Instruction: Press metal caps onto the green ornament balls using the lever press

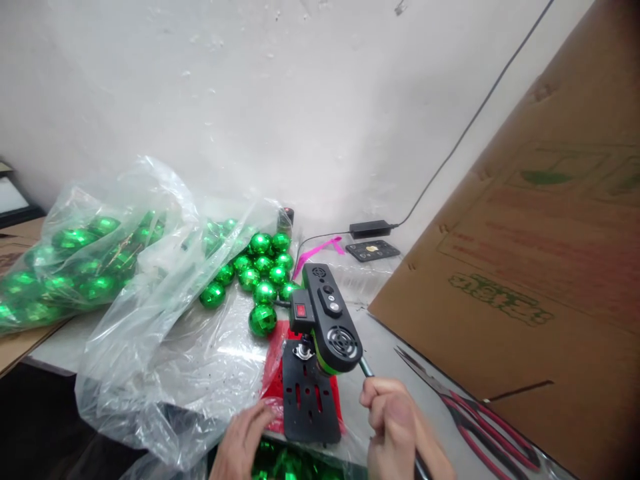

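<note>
A small black machine (330, 317) with round vents, a red switch and a green edge stands on a slotted black base plate (311, 407). My right hand (400, 420) is closed around a rod with a dark lower end, whose metal part (366, 367) reaches the machine. Left of the base plate, my left hand (243, 440) rests with fingers stretched out on clear film over a red sheet (274, 363). Whether it pinches the film is hidden. Shiny green faceted balls (263, 320) lie behind the plate, and several more (287, 461) show below the table's front edge.
A clear plastic bag (165, 320) of green balls spreads over the left side. Red-handled scissors (480, 427) and a large cardboard box (540, 253) stand close on the right. Behind are a power adapter (370, 229), a dark flat case (373, 251) and a pink ribbon (317, 251).
</note>
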Demonstrator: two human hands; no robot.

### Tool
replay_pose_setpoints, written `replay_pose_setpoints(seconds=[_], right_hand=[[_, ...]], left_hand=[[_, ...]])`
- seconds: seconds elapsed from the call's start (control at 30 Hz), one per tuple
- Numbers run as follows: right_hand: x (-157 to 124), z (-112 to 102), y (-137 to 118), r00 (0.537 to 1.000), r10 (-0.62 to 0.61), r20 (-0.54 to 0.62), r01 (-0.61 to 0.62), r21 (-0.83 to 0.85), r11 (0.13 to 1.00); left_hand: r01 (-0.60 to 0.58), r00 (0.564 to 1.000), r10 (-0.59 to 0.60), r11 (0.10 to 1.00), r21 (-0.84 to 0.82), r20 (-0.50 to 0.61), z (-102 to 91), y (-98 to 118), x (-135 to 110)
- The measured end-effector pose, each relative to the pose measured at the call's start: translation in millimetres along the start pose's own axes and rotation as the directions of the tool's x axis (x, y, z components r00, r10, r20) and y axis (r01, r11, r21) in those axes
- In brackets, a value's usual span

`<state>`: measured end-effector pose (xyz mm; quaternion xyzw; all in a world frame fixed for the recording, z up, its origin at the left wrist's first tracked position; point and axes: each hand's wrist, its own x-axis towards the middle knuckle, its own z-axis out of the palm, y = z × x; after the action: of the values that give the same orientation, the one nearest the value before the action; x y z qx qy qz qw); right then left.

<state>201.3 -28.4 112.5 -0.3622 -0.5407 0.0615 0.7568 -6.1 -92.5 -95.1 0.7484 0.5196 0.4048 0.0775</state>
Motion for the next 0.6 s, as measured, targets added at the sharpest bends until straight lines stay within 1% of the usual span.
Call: replay_pose_setpoints(seconds=[0.03, 0.07, 0.1, 0.13, 0.17, 0.2, 0.23, 0.27, 0.33, 0.37, 0.4, 0.43, 0.5, 0.57, 0.6], right_hand=[[0.3, 0.4, 0.0, 1.0, -0.007, 0.001, 0.007, -0.004, 1.0], [0.3, 0.5, 0.1, 1.0, -0.01, 0.005, 0.01, -0.007, 1.0], [0.0, 0.2, 0.3, 1.0, -0.012, 0.011, 0.012, -0.006, 1.0], [-0.7, -0.4, 0.6, 1.0, -0.016, 0.019, 0.016, -0.004, 1.0], [-1.7, -1.5, 1.2, 0.999, -0.019, 0.026, 0.019, -0.002, 1.0], [-2.8, -2.9, 1.9, 0.999, -0.021, 0.034, 0.021, -0.003, 1.0], [-4.1, -4.6, 2.9, 0.999, -0.016, 0.049, 0.016, -0.006, 1.0], [-5.2, -6.3, 3.9, 0.998, -0.003, 0.069, 0.004, -0.01, 1.0], [-7.0, -9.5, 5.9, 0.995, 0.013, 0.104, -0.012, -0.007, 1.0], [-7.4, -10.7, 6.5, 0.993, 0.017, 0.117, -0.016, -0.005, 1.0], [-7.4, -11.3, 6.9, 0.992, 0.013, 0.127, -0.013, 0.0, 1.0], [-6.9, -11.6, 6.7, 0.991, 0.004, 0.131, -0.005, 0.005, 1.0], [-4.3, -10.8, 4.8, 0.991, -0.001, 0.133, -0.001, 0.014, 1.0], [0.5, -8.9, 0.8, 0.99, 0.021, 0.143, -0.022, 0.009, 1.0], [3.7, -7.8, -1.7, 0.988, 0.032, 0.149, -0.032, 0.003, 0.999]], left_hand=[[0.052, 0.993, -0.056, 0.998, -0.039, -0.102, -6.1, -4.1, 28.5], [0.174, 0.969, -0.183, 0.982, -0.069, -0.168, -11.1, -7.8, 59.5], [0.285, 0.929, -0.299, 0.954, -0.097, -0.216, -14.9, -11.1, 91.1], [0.368, 0.891, -0.39, 0.92, -0.135, -0.233, -17.2, -14.1, 121.1], [0.437, 0.858, -0.469, 0.881, -0.182, -0.21, -18.0, -16.7, 147.8], [0.493, 0.832, -0.535, 0.835, -0.247, -0.146, -17.4, -19.1, 169.7], [0.517, 0.824, -0.561, 0.8, -0.304, -0.077, -15.7, -21.2, 186.1], [0.527, 0.822, -0.569, 0.774, -0.35, -0.018, -13.3, -22.9, 196.8], [0.525, 0.828, -0.558, 0.738, -0.423, 0.054, -8.6, -25.1, 204.0], [0.528, 0.824, -0.563, 0.719, -0.452, 0.068, -7.4, -25.6, 202.5], [0.543, 0.809, -0.582, 0.686, -0.485, 0.084, -7.4, -25.5, 199.0], [0.566, 0.785, -0.61, 0.64, -0.52, 0.104, -8.8, -24.8, 194.3], [0.62, 0.721, -0.67, 0.511, -0.595, 0.176, -15.5, -21.1, 183.8], [0.662, 0.662, -0.691, 0.357, -0.659, 0.291, -25.5, -14.0, 173.4], [0.675, 0.642, -0.685, 0.291, -0.678, 0.345, -30.7, -9.5, 168.5]])
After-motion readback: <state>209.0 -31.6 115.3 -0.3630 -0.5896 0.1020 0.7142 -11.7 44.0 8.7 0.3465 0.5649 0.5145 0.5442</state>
